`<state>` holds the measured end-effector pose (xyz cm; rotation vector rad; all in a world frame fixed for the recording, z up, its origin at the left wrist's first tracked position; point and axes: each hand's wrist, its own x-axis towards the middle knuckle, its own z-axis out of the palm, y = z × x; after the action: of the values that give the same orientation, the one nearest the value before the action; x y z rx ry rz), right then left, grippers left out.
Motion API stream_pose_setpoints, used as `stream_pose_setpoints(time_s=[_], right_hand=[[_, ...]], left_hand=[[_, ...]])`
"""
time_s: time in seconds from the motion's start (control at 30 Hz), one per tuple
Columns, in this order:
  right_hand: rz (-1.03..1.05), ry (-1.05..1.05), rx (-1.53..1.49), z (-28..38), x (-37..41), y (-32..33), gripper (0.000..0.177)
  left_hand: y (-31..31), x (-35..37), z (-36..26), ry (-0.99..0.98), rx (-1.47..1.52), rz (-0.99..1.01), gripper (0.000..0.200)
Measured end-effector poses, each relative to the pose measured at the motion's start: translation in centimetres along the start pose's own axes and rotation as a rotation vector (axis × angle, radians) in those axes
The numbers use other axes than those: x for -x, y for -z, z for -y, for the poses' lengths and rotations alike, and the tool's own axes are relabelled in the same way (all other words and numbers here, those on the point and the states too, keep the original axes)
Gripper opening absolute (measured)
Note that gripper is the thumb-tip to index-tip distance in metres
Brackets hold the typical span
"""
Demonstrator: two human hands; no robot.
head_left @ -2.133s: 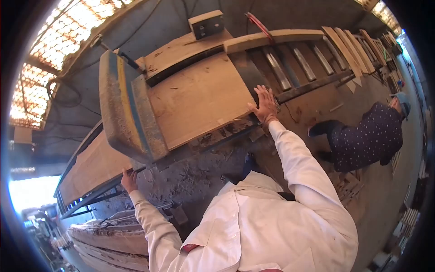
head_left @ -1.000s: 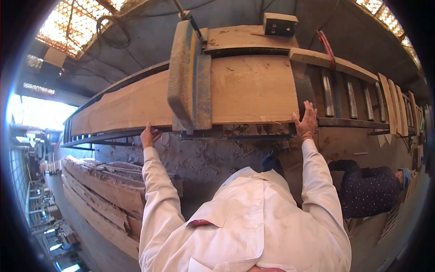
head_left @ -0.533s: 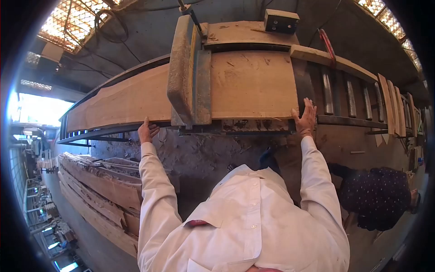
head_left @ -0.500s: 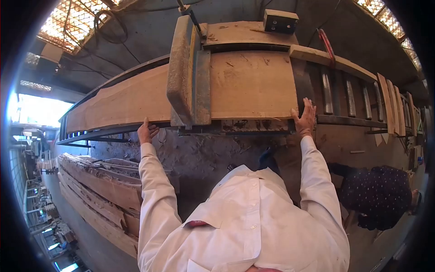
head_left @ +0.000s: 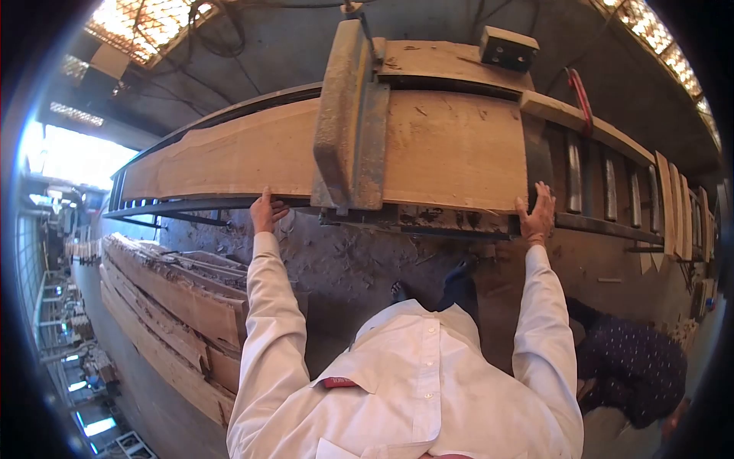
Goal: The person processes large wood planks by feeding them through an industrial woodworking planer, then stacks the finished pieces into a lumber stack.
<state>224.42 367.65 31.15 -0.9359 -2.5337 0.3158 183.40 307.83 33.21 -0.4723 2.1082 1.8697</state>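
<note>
A long, wide wooden board (head_left: 451, 149) lies flat across the machine, passing beneath a dusty upright metal guard (head_left: 338, 115). My left hand (head_left: 270, 211) is at the board's near edge, left of the guard, with thumb and fingers apart. At the board's right end, my right hand (head_left: 537, 215) touches the near corner, its fingers spread. Neither hand is closed round the board.
Metal rollers (head_left: 609, 190) extend to the right. Behind the board are a red clamp (head_left: 581, 101) and a dark block (head_left: 508, 49). Rough planks (head_left: 176, 306) are stacked at lower left. A person in dark patterned clothing (head_left: 634, 367) is bent low at right.
The machine, board and both my hands appear further right in the view. The hands keep about the same places on the board. The other person appears lower.
</note>
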Motion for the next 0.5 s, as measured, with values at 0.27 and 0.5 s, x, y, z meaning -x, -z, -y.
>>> stream_pose_setpoints(time_s=[0.27, 0.5], right_hand=[[0.007, 0.005, -0.005, 0.2, -0.5, -0.5, 0.077], [0.033, -0.005, -0.013, -0.5, 0.1, -0.6, 0.084]], left_hand=[[-1.6, 0.1, 0.2, -0.017, -0.045, -0.100, 0.059], [-2.3, 1.0, -0.5, -0.029, -0.089, -0.123, 0.059]])
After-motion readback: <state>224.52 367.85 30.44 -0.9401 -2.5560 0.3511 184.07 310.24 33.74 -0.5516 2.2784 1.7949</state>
